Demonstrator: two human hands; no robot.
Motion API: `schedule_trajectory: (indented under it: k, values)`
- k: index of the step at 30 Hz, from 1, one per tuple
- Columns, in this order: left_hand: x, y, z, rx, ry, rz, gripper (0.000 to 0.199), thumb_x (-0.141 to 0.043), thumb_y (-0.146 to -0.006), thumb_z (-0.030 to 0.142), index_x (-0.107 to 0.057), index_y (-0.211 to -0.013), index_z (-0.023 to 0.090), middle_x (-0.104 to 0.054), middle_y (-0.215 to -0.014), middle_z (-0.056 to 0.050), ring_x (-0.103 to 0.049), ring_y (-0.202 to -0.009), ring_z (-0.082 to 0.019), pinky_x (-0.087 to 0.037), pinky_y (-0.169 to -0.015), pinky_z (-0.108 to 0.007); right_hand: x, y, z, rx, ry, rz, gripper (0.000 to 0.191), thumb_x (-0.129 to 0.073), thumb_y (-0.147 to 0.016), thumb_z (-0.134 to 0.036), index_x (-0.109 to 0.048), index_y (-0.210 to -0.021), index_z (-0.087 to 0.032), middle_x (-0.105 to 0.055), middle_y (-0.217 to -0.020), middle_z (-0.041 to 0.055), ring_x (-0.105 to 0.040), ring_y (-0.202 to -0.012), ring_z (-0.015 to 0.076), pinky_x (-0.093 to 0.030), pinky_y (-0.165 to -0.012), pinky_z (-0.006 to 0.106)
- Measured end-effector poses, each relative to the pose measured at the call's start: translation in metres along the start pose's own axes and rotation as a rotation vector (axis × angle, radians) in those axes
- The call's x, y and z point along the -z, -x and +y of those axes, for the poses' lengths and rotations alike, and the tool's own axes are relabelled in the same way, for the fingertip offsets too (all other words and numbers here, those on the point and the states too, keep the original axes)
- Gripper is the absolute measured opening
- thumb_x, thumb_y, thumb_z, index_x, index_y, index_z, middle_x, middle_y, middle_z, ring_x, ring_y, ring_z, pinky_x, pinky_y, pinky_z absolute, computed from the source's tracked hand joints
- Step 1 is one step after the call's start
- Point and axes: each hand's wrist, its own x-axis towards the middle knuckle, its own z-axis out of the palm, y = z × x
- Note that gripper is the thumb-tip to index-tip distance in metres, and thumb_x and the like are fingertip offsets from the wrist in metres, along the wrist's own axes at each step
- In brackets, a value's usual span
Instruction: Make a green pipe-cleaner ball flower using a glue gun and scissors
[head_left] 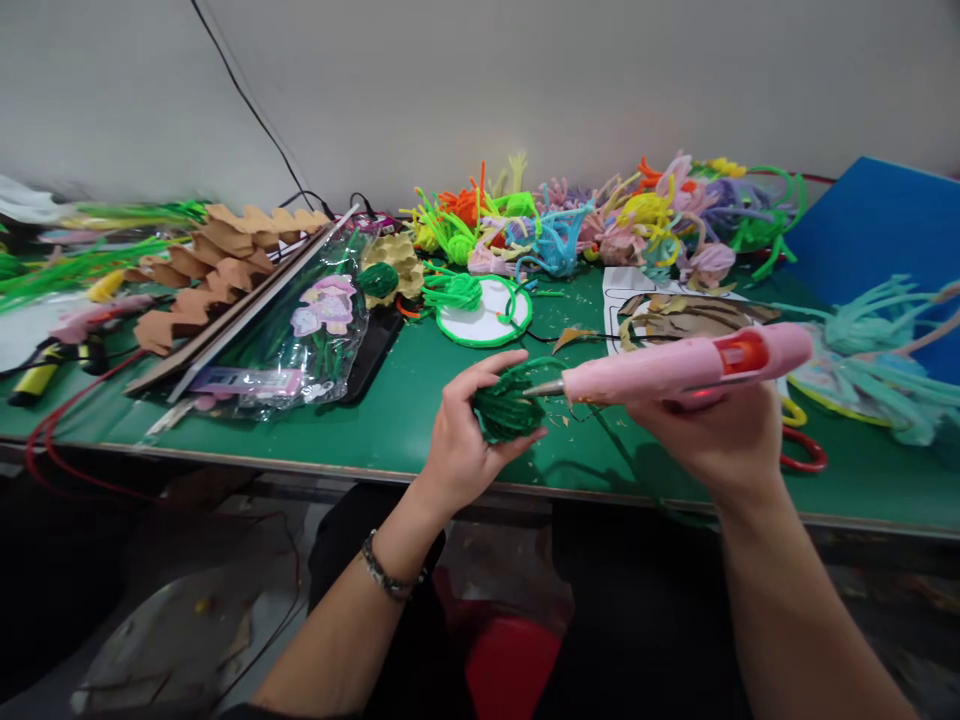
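Note:
Held over the table's front edge, a dark green ball of pipe cleaners sits in my left hand, the fingers and thumb curled around it. My right hand grips a pink hot glue gun from below. The gun points left, and its metal nozzle meets or nearly meets the ball's right side; I cannot tell whether they touch. Just beyond lies a white disc edged in green, with a bright green pipe cleaner ball on it.
Colourful pipe cleaner bundles pile along the wall. Left are a clear plastic bag, brown zigzag cardboard and another pink glue gun. Right are a printed sheet, red-handled scissors and a blue board.

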Motion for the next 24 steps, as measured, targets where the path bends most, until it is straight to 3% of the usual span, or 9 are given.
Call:
schedule_trajectory:
  k: [7,24]
  values:
    - [0.0013,-0.0018,-0.0008,-0.024,-0.042,0.009,0.050,-0.068,-0.072,0.026,-0.032,-0.107,0.021,-0.057,-0.115,-0.013,-0.055,-0.108,-0.020,-0.046,-0.086,-0.039,-0.0027,0.0015,-0.0038,-0.031,0.008,-0.046,0.027,-0.064,-0.051,-0.035,-0.042,-0.043,-0.021,-0.044,-0.032,-0.0049,-0.043,-0.034,0.0103,-0.034,-0.033,0.022]
    - [0.0030,-0.0046,0.0006,-0.074,-0.093,0.017,0.050,-0.070,-0.070,0.025,-0.033,-0.104,0.021,-0.059,-0.112,-0.012,-0.058,-0.105,-0.022,-0.047,-0.083,-0.041,-0.0027,0.0005,-0.0031,0.108,0.047,-0.048,0.033,-0.057,-0.059,-0.031,-0.030,-0.042,-0.023,-0.033,-0.030,-0.0057,-0.030,-0.030,0.0069,-0.024,-0.029,0.021]
